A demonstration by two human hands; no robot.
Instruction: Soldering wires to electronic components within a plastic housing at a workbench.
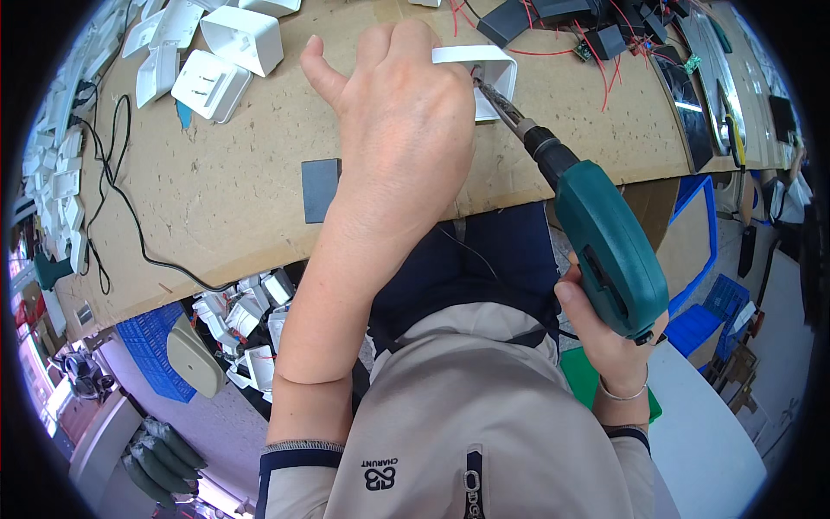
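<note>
A green soldering gun [612, 246] is gripped in my right hand [605, 333], its barrel slanting up and left over the table edge. The metal tip reaches into an open white plastic housing [506, 73] lying on the table. My left hand [402, 95] bends over the left side of that housing, back of the hand up. Its little finger sticks out to the left, while the other fingertips are hidden behind the hand. A dark grey rectangular block [320, 190] lies beside my left wrist.
White plastic housings [242, 41] lie at the far left. Red wires [596, 73] and black modules [519, 19] spread over the far right. A black cable [143, 233] runs along the left. Below the table edge are a box of white parts [246, 316] and a blue crate [156, 350].
</note>
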